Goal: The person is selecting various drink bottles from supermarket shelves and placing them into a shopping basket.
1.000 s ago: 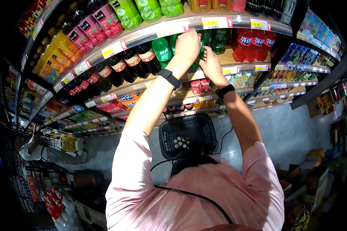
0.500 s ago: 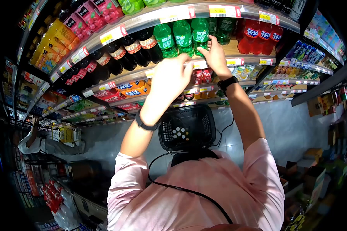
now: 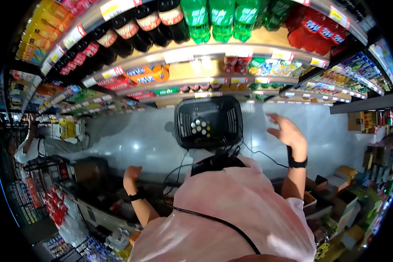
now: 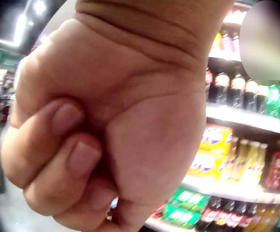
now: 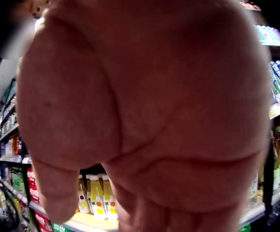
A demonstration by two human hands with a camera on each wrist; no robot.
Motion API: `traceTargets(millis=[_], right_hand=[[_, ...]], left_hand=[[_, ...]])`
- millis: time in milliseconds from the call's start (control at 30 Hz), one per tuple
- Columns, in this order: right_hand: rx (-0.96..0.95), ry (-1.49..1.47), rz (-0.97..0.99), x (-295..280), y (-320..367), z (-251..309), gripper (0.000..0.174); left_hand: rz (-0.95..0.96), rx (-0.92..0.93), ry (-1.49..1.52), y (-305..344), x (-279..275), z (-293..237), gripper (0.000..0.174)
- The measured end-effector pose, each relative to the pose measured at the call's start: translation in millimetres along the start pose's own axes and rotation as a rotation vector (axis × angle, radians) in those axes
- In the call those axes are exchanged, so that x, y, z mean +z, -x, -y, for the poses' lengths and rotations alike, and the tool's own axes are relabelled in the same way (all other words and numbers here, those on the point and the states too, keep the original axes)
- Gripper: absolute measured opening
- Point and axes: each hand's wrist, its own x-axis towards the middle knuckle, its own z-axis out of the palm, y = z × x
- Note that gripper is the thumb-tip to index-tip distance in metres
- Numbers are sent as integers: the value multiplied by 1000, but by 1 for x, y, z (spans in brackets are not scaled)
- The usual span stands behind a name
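My left hand (image 3: 132, 175) is down at my left side, away from the shelves. Its fingers curl loosely toward the palm, and nothing shows in the hand (image 4: 106, 125) in the left wrist view. On the other side, my right hand (image 3: 287, 132) hangs over the floor to the right of a black basket (image 3: 181, 142), thumb and fingers apart and holding nothing. Several bottles with white and yellow caps (image 3: 201, 126) stand inside the basket. Green soda bottles (image 3: 222, 19) line the front of the shelf ahead, beyond both hands.
Dark cola bottles (image 3: 148, 26) stand left of the green ones, red soda bottles (image 3: 310, 32) right. Lower shelves hold orange packs (image 3: 153, 75) and cans. A black cable (image 3: 209, 215) crosses my shirt. Cardboard boxes (image 3: 336, 183) lie behind right; another person (image 3: 35, 148) is far left.
Both hands have come away from the green bottles and dropped back, the left to my left side, the right over the floor. The green bottles remain in a row on the shelf.
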Motion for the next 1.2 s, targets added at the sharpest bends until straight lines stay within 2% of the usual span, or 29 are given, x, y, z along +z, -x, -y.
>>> traceTargets(millis=[67,100,133,167,200,233,267,300,333,367,400,433,467,533,600,633,700,733,800,867,933,967,1033,1067,1133,1200], right_hand=[[543,-68,286,-10,32,-18,52],[566,-34,176,-10,48,-37,50],[585,1,69,-8,61,-52,48],[593,6,103,-10,66,-57,48],[662,38,57,-15,67,-58,43],[731,74,13,-15,64,-60,39],[738,88,56,-4,57,-71,39],[677,-122,83,17,45,-89,34],[627,-331,112,40,34,-106,30],[699,-370,182,70,17,-109,28],[760,-408,241,108,-7,-108,26],[648,-332,281,152,-23,-112,26],[540,-265,315,197,-34,-112,26],[506,-313,421,274,-67,-100,24],[174,-112,318,364,-87,-122,21],[246,-85,332,396,-104,-118,19],[351,-47,328,457,-130,-121,17],[372,-44,304,486,-140,-120,17],[352,26,299,529,-160,-118,16],[364,128,377,563,-184,-123,18],[362,120,364,597,-200,-140,26],[347,133,391,611,-205,-151,32],[378,112,515,639,-218,-174,52],[371,80,557,653,-221,-186,61],[395,29,659,676,-227,-202,70],[407,-5,680,693,-227,-209,74]], left_hand=[[465,-926,777,39,-63,-68,43],[524,-707,770,69,-38,-58,40],[555,-722,779,79,-34,-67,40],[620,-1002,878,84,-36,-80,39],[678,-1290,966,91,-34,-90,39],[697,-1231,901,92,-26,-93,41],[756,-1184,863,85,-12,-92,39],[801,-1205,874,69,9,-92,39],[656,-660,557,59,53,-92,27],[482,-118,259,54,98,-95,19],[404,-77,339,31,142,-102,17],[20,-15,369,-6,120,-136,15],[217,-437,871,-43,114,-161,15],[296,-590,1132,-98,111,-199,17],[319,-588,1235,-137,102,-227,17],[352,-589,1247,-148,100,-237,17],[297,-514,1406,-155,98,-250,16],[311,-557,1415,-147,98,-250,16],[342,-493,1336,-132,104,-241,15],[413,-533,1281,-102,115,-225,15],[325,-637,1228,-70,129,-208,16],[341,-647,1225,-54,135,-198,16],[520,-805,1148,-22,145,-177,16],[531,-810,1145,-8,152,-170,16],[605,-958,1112,20,167,-165,16],[648,-1011,1119,41,175,-162,17]])
